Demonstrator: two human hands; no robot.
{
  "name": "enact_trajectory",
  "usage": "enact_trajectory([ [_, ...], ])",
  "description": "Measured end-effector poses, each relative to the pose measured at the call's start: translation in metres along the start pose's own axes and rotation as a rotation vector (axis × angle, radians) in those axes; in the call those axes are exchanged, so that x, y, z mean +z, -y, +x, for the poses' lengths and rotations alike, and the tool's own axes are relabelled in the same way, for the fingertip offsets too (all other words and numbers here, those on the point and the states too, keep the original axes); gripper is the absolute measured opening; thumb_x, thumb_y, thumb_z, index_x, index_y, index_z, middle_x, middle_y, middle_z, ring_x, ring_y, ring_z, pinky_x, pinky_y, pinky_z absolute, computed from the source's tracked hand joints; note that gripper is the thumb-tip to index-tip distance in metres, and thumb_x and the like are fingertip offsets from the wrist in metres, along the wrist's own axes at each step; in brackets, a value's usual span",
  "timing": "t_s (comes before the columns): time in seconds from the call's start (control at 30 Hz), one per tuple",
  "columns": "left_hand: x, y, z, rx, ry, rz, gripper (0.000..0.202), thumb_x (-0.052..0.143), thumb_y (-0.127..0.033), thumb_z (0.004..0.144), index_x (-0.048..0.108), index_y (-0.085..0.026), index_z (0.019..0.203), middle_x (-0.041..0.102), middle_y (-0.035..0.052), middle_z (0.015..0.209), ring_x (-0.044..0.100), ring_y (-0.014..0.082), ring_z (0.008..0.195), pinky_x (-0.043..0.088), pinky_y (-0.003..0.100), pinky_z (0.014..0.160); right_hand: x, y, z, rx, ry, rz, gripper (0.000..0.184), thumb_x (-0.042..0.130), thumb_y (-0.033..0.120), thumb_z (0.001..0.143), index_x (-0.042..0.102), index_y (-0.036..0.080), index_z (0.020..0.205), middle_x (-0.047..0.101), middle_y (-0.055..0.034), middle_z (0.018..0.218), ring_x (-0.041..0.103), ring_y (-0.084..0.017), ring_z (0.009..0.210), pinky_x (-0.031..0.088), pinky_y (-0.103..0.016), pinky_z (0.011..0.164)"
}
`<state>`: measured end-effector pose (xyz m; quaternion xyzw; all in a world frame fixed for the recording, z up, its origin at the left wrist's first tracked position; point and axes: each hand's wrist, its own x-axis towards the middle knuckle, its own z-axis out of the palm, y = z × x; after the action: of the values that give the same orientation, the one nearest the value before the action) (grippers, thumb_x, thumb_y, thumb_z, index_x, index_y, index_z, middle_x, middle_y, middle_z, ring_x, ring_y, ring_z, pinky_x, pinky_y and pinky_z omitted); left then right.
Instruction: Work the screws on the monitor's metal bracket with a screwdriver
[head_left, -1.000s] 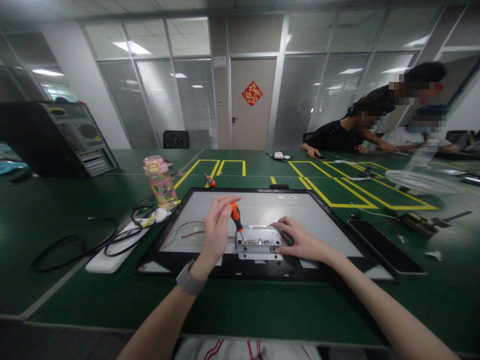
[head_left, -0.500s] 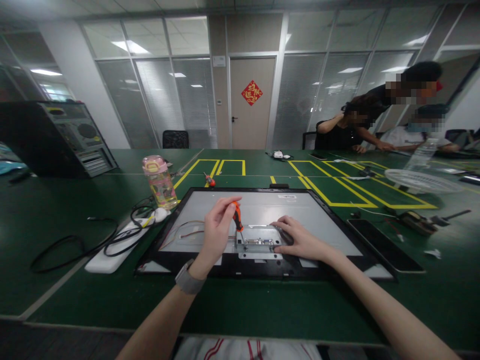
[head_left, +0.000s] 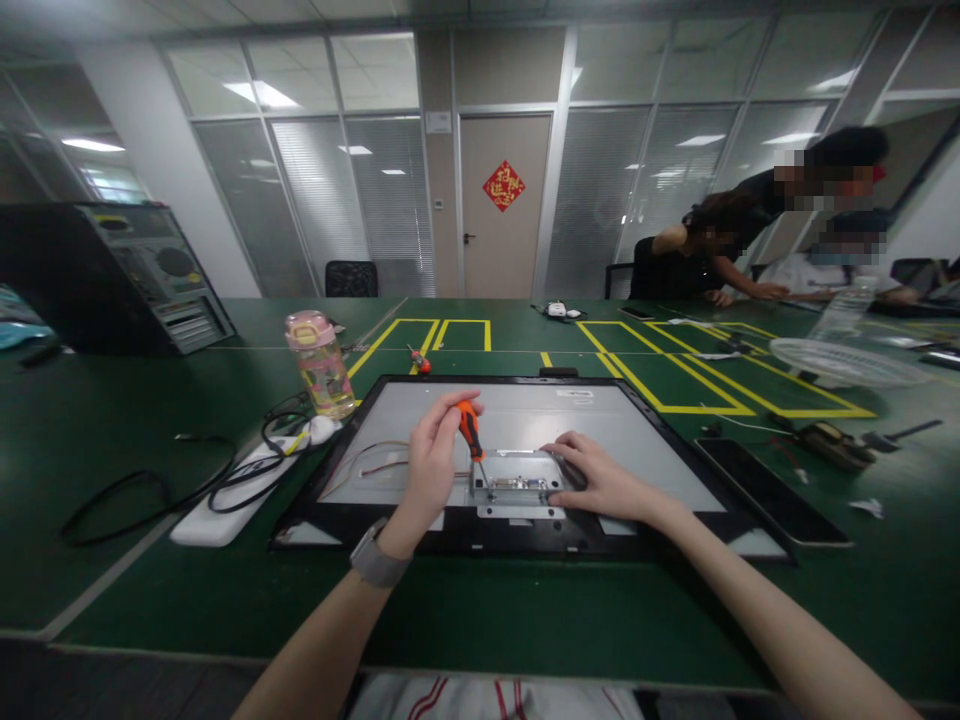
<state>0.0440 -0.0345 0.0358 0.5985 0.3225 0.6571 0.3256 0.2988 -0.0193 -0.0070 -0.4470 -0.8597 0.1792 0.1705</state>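
My left hand [head_left: 437,455] is closed on the orange and black handle of a screwdriver [head_left: 470,430]. Its shaft points down, slightly tilted, with the tip at the left part of a metal bracket [head_left: 521,508] that carries a row of connectors. My right hand [head_left: 592,475] holds the bracket's right side, thumb at the front and fingers over the back edge. Both hands are above a display panel [head_left: 637,430] that lies face down, with a grey metal back and a black frame. Thin wires [head_left: 386,467] run from the bracket to the left across the panel.
Left of the panel stand a pink-lidded bottle [head_left: 319,365] and a white power strip [head_left: 225,515] with black cable. Another small screwdriver [head_left: 421,361] lies behind. A black phone [head_left: 769,490] is on the right. A computer case [head_left: 112,280] stands far left; several people are at the back right.
The top of the screwdriver handle has shifted slightly left along with my left fingers. My right hand stays on the bracket. A person at the back right has lowered an arm.
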Motion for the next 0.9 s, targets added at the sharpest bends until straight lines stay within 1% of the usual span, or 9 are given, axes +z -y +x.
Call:
enact_trajectory([
  [0.13,-0.0004,-0.0006,0.0007,0.080,-0.025,0.085,0.017,0.059,-0.030,0.082,0.070,-0.018,0.085,0.058,0.0044,0.087,0.057,0.0160,0.080,0.047,0.025,0.073,0.0008,-0.0015,0.0002,-0.008,-0.010,-0.007,0.066,0.063,0.055,0.074,0.048,0.022,0.130,0.046,-0.0106,0.118,0.047,-0.029,0.110,0.039,-0.043,0.097],
  [0.23,-0.0006,-0.0021,0.0006,0.075,-0.006,0.101,0.017,0.058,-0.028,0.083,0.069,-0.018,0.092,0.057,0.0034,0.084,0.056,0.0148,0.077,0.046,0.024,0.071,0.0019,-0.0024,0.0002,-0.012,-0.014,0.000,0.066,0.064,0.054,0.074,0.048,0.023,0.129,0.046,-0.0103,0.118,0.047,-0.029,0.110,0.039,-0.044,0.097],
  [0.33,-0.0006,-0.0032,0.0005,0.021,-0.002,0.069,0.025,0.047,-0.027,0.089,0.066,-0.017,0.102,0.063,0.0045,0.086,0.059,0.0166,0.084,0.046,0.026,0.077,0.0022,-0.0020,0.0002,-0.007,-0.007,0.006,0.066,0.064,0.054,0.074,0.048,0.024,0.129,0.046,-0.0100,0.117,0.047,-0.029,0.110,0.039,-0.044,0.097],
  [0.47,-0.0002,-0.0035,0.0009,0.073,-0.016,0.104,0.020,0.055,-0.027,0.085,0.070,-0.017,0.094,0.060,0.0041,0.087,0.057,0.0162,0.083,0.045,0.025,0.076,0.0012,0.0001,0.0001,-0.005,-0.008,0.007,0.065,0.063,0.054,0.074,0.048,0.023,0.129,0.046,-0.0103,0.117,0.047,-0.029,0.109,0.040,-0.043,0.096],
  [0.53,-0.0001,-0.0033,0.0006,0.096,-0.006,0.127,0.019,0.058,-0.027,0.083,0.070,-0.018,0.095,0.058,0.0035,0.085,0.056,0.0151,0.080,0.045,0.024,0.074,0.0009,0.0006,0.0001,-0.006,-0.011,0.004,0.064,0.064,0.053,0.074,0.048,0.023,0.129,0.046,-0.0105,0.117,0.047,-0.029,0.110,0.039,-0.043,0.097],
  [0.67,-0.0001,-0.0029,-0.0005,0.037,0.005,0.071,0.027,0.047,-0.027,0.090,0.066,-0.016,0.105,0.064,0.0049,0.085,0.059,0.0171,0.085,0.046,0.028,0.079,0.0020,-0.0016,0.0004,-0.007,-0.009,-0.002,0.066,0.064,0.053,0.074,0.048,0.022,0.129,0.046,-0.0110,0.118,0.047,-0.029,0.109,0.039,-0.044,0.097],
  [0.73,0.0001,-0.0029,-0.0007,0.030,-0.008,0.060,0.027,0.045,-0.028,0.090,0.067,-0.016,0.101,0.065,0.0057,0.087,0.059,0.0179,0.088,0.046,0.028,0.080,0.0028,-0.0031,0.0006,-0.008,-0.009,-0.004,0.066,0.064,0.054,0.074,0.047,0.022,0.130,0.046,-0.0110,0.118,0.047,-0.029,0.110,0.039,-0.044,0.097],
  [0.83,0.0006,-0.0029,-0.0005,0.090,-0.012,0.108,0.020,0.054,-0.028,0.085,0.070,-0.018,0.092,0.060,0.0044,0.087,0.057,0.0159,0.082,0.046,0.025,0.074,0.0028,-0.0033,0.0007,-0.009,-0.004,-0.008,0.066,0.063,0.054,0.075,0.047,0.022,0.130,0.046,-0.0107,0.118,0.047,-0.029,0.110,0.039,-0.043,0.098],
  [0.9,0.0010,-0.0028,-0.0005,0.125,-0.012,0.138,0.016,0.059,-0.027,0.082,0.071,-0.019,0.090,0.056,0.0031,0.084,0.055,0.0147,0.078,0.045,0.024,0.071,0.0020,-0.0018,0.0005,-0.004,-0.004,-0.009,0.066,0.063,0.054,0.075,0.047,0.021,0.130,0.046,-0.0108,0.118,0.047,-0.029,0.110,0.039,-0.043,0.098],
])
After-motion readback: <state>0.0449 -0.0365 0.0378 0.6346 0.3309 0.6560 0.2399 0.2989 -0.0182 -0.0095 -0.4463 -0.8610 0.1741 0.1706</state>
